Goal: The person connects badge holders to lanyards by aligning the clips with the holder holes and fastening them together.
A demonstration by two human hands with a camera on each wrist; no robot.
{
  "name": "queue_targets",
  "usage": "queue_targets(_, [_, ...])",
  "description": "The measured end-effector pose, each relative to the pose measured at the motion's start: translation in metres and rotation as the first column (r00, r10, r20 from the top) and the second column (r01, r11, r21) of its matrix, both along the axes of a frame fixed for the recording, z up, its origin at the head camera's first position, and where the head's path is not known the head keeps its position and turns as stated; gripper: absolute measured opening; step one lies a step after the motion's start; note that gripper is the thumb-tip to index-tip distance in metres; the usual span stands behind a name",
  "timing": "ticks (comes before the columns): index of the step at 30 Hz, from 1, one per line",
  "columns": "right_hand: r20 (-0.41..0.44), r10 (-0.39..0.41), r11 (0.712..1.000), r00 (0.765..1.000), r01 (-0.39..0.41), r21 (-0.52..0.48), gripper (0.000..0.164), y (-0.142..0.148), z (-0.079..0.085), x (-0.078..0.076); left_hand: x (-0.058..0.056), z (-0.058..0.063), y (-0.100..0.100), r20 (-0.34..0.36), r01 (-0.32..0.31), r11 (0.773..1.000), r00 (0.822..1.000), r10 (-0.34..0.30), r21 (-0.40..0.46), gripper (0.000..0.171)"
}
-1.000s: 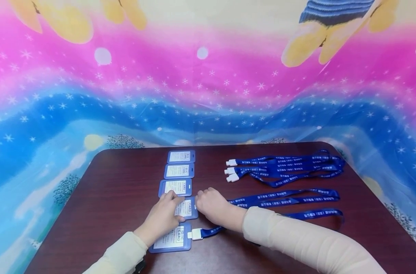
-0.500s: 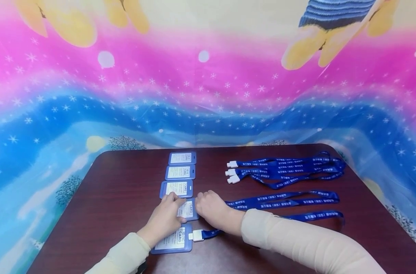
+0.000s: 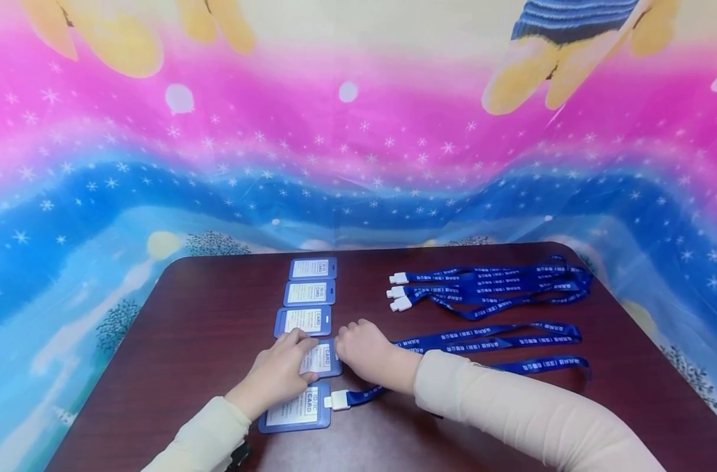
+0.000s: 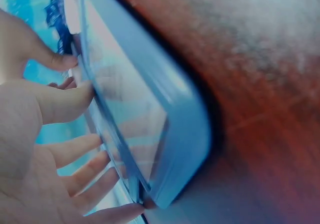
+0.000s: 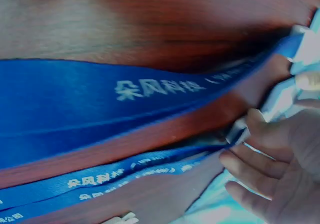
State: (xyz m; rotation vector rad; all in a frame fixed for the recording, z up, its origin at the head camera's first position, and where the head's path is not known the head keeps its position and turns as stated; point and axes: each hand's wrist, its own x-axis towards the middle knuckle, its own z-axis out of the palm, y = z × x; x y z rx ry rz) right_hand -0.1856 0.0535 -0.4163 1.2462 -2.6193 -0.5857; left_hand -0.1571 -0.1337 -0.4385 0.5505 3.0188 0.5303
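My left hand (image 3: 276,372) holds a blue ID badge holder (image 3: 321,359), the fourth from the back of a column, with fingers along its far edge and thumb at the near edge. At that holder's slotted end, my right hand (image 3: 369,352) pinches the white clip (image 5: 236,130) of a blue lanyard (image 3: 488,341). In the head view this hand covers the clip, so whether it sits in the slot cannot be told. Nearest me lies another badge holder (image 3: 293,414), its slot joined to the white clip (image 3: 337,400) of a second lanyard (image 3: 364,396), which passes under my right forearm.
Farther back, three more badge holders (image 3: 312,268) lie in the same column, without lanyards. Several lanyards (image 3: 500,285) with white clips lie side by side at the back right of the dark wooden table (image 3: 205,314). A printed cloth (image 3: 347,164) hangs behind the table.
Both hands stay in nearly the same place on the badge holder and clip. Only the head view shifts slightly.
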Motion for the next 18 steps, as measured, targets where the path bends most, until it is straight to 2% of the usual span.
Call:
queue_targets(4, [0.097, -0.013, 0.999, 0.995, 0.018, -0.044, 0.022, 0.003, 0.008, -0.002, 0.000, 0.001, -0.004, -0.018, -0.028, 1.000, 0.999, 0.028, -0.010, 0.046])
queue_targets(7, [0.129, -0.035, 0.997, 0.991, 0.043, -0.059, 0.022, 0.007, 0.011, -0.004, 0.000, 0.002, -0.006, -0.026, -0.031, 1.000, 0.999, 0.031, 0.005, 0.039])
queue_targets(12, [0.139, -0.063, 0.993, 0.988, 0.076, -0.092, 0.023, 0.018, 0.009, -0.010, -0.002, 0.004, -0.009, -0.045, -0.002, 1.000, 0.999, 0.003, 0.023, 0.033])
queue_targets(18, [0.093, -0.065, 0.981, 0.994, 0.081, -0.176, 0.019, 0.037, 0.001, -0.023, -0.002, 0.004, -0.011, -0.069, 0.017, 0.999, 0.998, -0.014, 0.041, 0.029])
